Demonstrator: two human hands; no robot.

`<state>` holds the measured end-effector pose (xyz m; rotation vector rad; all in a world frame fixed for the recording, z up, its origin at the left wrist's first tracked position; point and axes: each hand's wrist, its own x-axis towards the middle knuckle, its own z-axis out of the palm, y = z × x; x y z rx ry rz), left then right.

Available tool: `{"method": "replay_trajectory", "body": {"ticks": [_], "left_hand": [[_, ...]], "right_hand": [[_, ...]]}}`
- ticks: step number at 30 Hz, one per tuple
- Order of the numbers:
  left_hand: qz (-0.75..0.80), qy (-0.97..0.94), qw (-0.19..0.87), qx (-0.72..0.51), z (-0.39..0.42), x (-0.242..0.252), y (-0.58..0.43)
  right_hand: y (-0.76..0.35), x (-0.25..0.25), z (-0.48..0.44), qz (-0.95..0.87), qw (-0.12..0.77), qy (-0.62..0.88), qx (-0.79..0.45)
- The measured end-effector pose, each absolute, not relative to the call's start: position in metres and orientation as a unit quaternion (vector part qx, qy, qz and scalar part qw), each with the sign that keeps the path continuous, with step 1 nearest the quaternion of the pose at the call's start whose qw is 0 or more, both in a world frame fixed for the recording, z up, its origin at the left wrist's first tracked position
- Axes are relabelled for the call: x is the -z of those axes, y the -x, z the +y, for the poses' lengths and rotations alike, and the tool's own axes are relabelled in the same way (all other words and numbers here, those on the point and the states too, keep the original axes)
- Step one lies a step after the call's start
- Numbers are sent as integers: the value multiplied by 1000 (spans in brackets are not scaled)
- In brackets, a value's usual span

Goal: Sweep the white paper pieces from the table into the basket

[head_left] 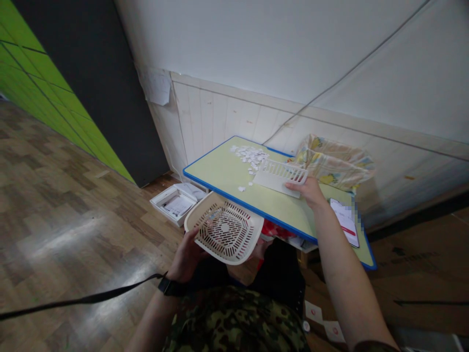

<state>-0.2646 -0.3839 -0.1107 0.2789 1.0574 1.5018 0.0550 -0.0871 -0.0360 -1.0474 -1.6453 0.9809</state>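
Note:
My left hand [186, 256] grips the near rim of a white slotted plastic basket [225, 230], held tilted below the front edge of the small green table [220, 171]. My right hand [309, 189] reaches over the table and holds the right end of a white slotted tray [280, 176] that lies on the tabletop. A scatter of small white pieces [251, 156] lies on the table just left of and behind the tray.
A phone [344, 221] lies on the table's right side, beside my right forearm. A patterned plastic bag [333, 161] sits against the wall. An open white box [178, 203] rests on the wooden floor left of the table. A black strap [80, 299] crosses lower left.

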Motion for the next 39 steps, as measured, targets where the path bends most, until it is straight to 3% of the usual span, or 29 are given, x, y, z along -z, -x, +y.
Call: {"method": "replay_trajectory", "body": {"ticks": [16,28,35,39], "left_hand": [[469,-120,583,-653,-382,113,269],[464,-115,594,-647,-380,112,267],[463,-112,593,-649,-377,112,267],[455,-110,594,-654,-377,112,270]], "right_hand": [[-32,49,-96,-707,423,387,-414],[-32,49,-94,-715,431,402,-376],[-41,49,-85,-675,485,430,-352],[-40,47,-87,-699,462,419,-351]]}}
